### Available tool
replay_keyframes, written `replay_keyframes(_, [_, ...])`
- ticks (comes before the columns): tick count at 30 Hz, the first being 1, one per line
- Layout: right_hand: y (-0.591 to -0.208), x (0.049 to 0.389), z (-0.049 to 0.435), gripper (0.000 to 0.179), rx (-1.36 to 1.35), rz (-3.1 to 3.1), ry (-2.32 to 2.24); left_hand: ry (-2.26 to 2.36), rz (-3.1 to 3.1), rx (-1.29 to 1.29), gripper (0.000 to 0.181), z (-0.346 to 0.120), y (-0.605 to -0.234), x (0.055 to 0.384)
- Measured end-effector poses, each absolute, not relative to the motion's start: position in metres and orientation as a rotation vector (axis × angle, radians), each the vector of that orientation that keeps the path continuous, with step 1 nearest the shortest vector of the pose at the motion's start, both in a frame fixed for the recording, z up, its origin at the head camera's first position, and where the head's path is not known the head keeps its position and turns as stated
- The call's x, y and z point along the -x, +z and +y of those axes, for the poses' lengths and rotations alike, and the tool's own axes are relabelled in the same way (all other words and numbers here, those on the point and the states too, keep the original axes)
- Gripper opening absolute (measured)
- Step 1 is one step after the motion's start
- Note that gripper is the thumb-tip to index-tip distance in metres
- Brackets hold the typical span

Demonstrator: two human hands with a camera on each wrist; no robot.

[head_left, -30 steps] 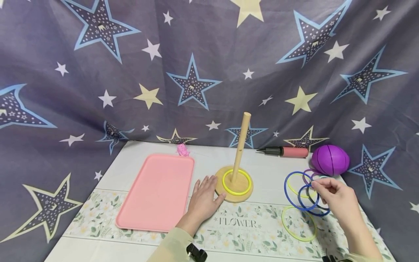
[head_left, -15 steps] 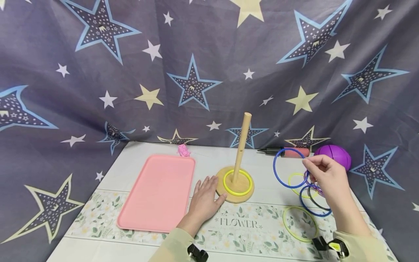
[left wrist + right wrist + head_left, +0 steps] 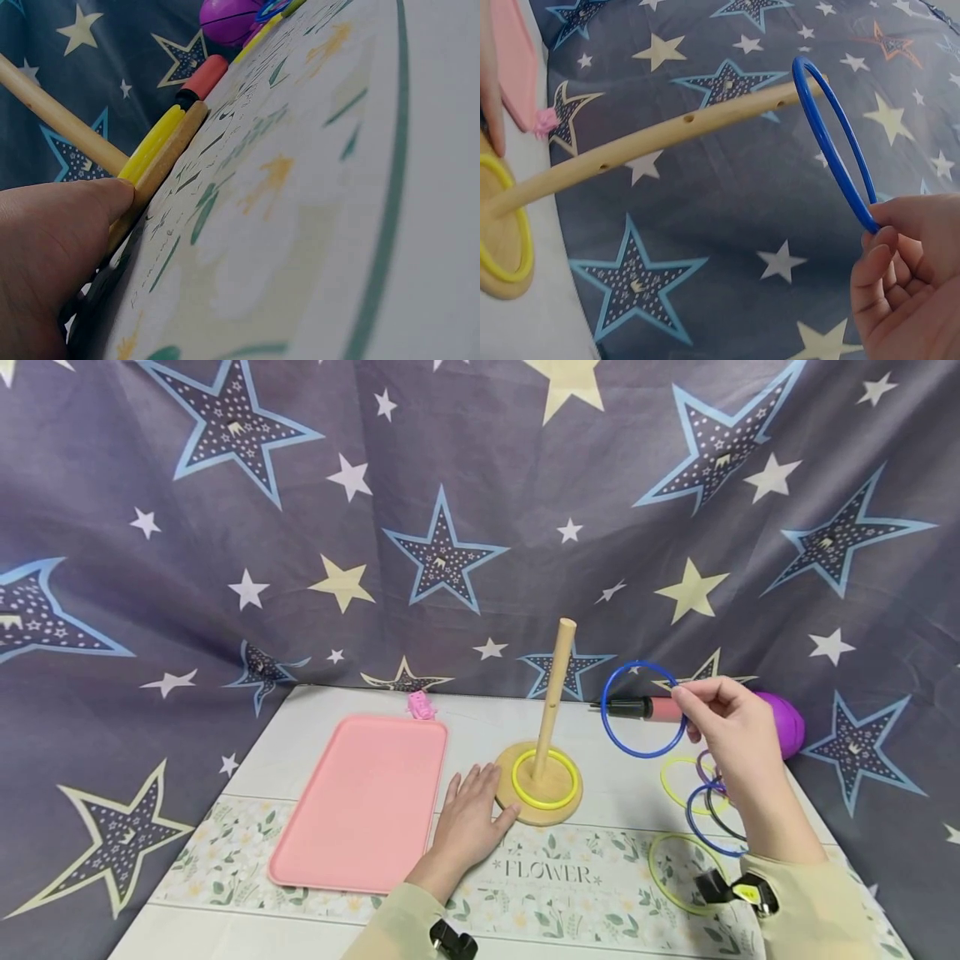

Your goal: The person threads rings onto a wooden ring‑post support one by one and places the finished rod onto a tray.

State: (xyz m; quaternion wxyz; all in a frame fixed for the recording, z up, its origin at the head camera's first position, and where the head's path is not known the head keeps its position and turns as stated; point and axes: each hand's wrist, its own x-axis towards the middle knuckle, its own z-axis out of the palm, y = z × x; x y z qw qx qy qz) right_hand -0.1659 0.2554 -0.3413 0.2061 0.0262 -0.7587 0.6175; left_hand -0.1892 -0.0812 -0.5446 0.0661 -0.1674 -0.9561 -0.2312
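Observation:
My right hand [image 3: 731, 727] pinches a blue ring [image 3: 609, 727] by its edge and holds it up in the air, right of the wooden peg [image 3: 552, 697]. In the right wrist view the same blue ring [image 3: 821, 135] overlaps the top of the peg. The peg rises from a round wooden base [image 3: 516, 806], where a yellow ring [image 3: 546, 806] lies around its foot. My left hand [image 3: 468, 818] rests flat with straight fingers, its fingertips at the left edge of the base. The left wrist view shows the thumb [image 3: 112, 196] against the base's edge.
A pink tray [image 3: 360, 802] lies to the left, with a small pink toy [image 3: 421, 705] behind it. At right are several loose rings, including a yellow-green ring [image 3: 660, 885] and another blue ring [image 3: 692, 822]. Behind them sit a hand pump [image 3: 637, 707] and a purple ball [image 3: 783, 727].
My right hand has lifted the blue ring out of the pile of rings and carried it up and left toward the peg. The left hand stays in place.

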Motion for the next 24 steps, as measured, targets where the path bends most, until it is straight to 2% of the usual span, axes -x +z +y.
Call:
replay_keyframes(17, [-0.298, 0.182, 0.225, 0.017, -0.248, -1.876, 1.875, -0.689, -2.873, 0.514, 0.079, -0.081, -0.547, 0.19])
replay_keyframes(24, [-0.288, 0.193, 0.21, 0.017, -0.242, -1.901, 1.83, -0.697, -2.869, 0.519, 0.079, -0.082, -0.547, 0.19])
